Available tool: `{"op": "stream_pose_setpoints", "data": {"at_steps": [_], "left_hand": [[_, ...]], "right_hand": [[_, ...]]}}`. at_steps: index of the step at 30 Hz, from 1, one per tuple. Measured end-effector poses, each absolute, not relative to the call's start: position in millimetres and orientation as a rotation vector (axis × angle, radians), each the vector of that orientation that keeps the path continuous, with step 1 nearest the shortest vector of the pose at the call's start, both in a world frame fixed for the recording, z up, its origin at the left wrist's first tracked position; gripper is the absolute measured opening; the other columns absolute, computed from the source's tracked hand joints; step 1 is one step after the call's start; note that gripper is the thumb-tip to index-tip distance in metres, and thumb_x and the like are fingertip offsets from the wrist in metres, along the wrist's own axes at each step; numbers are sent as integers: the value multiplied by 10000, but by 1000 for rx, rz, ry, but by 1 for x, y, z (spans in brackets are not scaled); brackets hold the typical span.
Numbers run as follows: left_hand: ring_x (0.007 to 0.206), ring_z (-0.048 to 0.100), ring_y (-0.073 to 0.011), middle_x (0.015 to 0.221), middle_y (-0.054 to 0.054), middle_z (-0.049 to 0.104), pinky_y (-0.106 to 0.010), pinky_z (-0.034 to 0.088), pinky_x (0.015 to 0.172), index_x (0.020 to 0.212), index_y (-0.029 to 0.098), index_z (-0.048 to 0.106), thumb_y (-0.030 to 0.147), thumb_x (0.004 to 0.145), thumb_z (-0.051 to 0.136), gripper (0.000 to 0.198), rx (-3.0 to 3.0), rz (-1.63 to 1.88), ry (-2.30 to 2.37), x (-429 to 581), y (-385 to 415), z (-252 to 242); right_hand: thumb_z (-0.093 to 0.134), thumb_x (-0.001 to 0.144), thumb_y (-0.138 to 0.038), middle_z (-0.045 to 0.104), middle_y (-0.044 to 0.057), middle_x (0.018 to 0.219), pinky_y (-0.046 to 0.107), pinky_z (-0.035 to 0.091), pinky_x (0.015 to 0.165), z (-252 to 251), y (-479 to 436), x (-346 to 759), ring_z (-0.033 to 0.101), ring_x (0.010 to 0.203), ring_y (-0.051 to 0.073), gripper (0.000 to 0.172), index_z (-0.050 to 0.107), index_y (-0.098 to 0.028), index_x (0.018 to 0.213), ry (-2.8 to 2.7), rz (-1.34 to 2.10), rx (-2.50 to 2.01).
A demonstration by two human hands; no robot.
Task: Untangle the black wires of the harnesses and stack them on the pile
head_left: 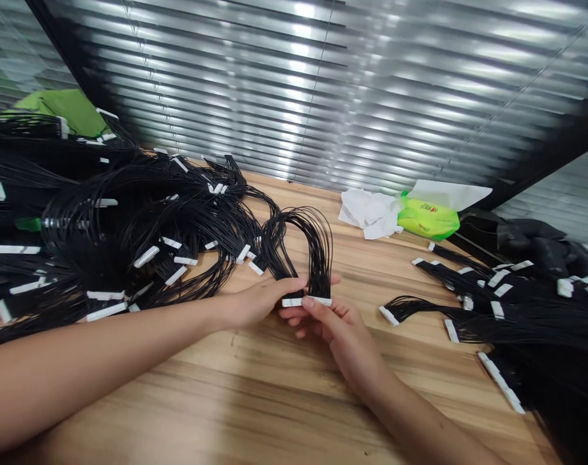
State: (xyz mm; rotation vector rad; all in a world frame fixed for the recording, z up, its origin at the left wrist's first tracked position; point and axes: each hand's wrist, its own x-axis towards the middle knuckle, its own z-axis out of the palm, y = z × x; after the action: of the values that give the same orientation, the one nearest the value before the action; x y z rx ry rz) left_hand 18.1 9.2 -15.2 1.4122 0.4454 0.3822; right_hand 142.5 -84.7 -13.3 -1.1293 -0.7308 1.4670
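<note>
From my remote seat I see both hands meeting over the middle of the wooden bench [255, 394]. The left hand [255, 302] comes in from the left and the right hand [335, 326] from the near right. Both are closed around the same black wire harness [306, 242], pinching it at its two white connectors [307, 301], which sit side by side between the fingertips. The harness wires rise from the connectors and bend over in a tall arch toward the far side, just above the bench.

To the left, a big tangled heap of harnesses [129, 239] spreads across the bench, its nearest wires just beside the left hand. On the right lies a second heap [516, 310], well apart from the right hand. At the far right a green wipes pack [426, 219] rests against a crumpled white tissue [368, 213]. Grey window blinds [323, 84] close off the far side.
</note>
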Motion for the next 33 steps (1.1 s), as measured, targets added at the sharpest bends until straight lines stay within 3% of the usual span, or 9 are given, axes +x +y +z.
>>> {"op": "stream_pose_setpoints", "data": {"at_steps": [3,6,11,16,21,24,27,30,33], "left_hand": [[463,393,-113,466,40,378,-238,392,481,810,152,565,440,790,414,325,1062,198,340,20,2,-16],[431,327,-80,569,36,448,-218,350,441,949,156,509,431,755,421,347,1055,224,329,18,-3,-17],[681,471,-114,963,-43,547,-255,467,639,1029,196,483,412,856,407,287,1428,356,292,11,-1,-15],[573,425,-114,646,30,416,-244,454,552,1035,194,470,517,916,323,374,1420,297,244,13,-1,-15],[734,537,-142,767,-39,577,-277,471,711,837,157,588,567,943,266,532,1745,644,444,15,4,-13],[707,548,-119,751,-23,615,-236,438,659,786,158,618,426,948,415,373,1959,886,587,13,15,-10],[770,574,-104,848,-11,647,-213,449,686,923,194,642,271,889,576,107,2229,1088,448,11,26,-9],[880,594,-110,940,-17,649,-230,464,785,1021,234,650,211,861,621,165,2428,1166,315,10,32,-10],[815,580,-98,882,-3,617,-227,451,735,993,256,674,234,848,643,150,2512,1180,344,10,33,-12]], "right_hand": [[748,712,-387,767,70,735,230,503,568,-12,-88,136,671,637,147,233,743,-176,812,-622,1527,-1088],[770,689,-395,770,78,743,214,499,565,-9,-92,132,672,632,139,252,741,-174,809,-562,1566,-1091],[777,660,-447,763,66,739,181,490,566,-6,-94,131,659,672,122,276,748,-174,631,-525,1575,-1068],[756,696,-432,737,49,682,203,474,561,-10,-94,132,629,660,128,253,753,-183,648,-585,1472,-1086],[762,691,-420,723,30,680,229,448,573,-20,-85,147,583,628,123,231,747,-189,691,-563,1164,-1148],[783,659,-415,712,16,672,242,430,605,-24,-77,158,550,610,111,231,737,-190,675,-480,1013,-1133],[787,651,-416,701,11,675,258,418,635,-26,-72,162,534,617,112,240,732,-184,683,-471,958,-1108],[787,657,-417,684,-4,663,254,407,635,-27,-73,160,522,615,107,240,728,-187,691,-483,977,-1099],[787,666,-413,675,-14,664,251,404,640,-29,-74,158,521,619,104,234,727,-190,705,-500,1002,-1108]]}}
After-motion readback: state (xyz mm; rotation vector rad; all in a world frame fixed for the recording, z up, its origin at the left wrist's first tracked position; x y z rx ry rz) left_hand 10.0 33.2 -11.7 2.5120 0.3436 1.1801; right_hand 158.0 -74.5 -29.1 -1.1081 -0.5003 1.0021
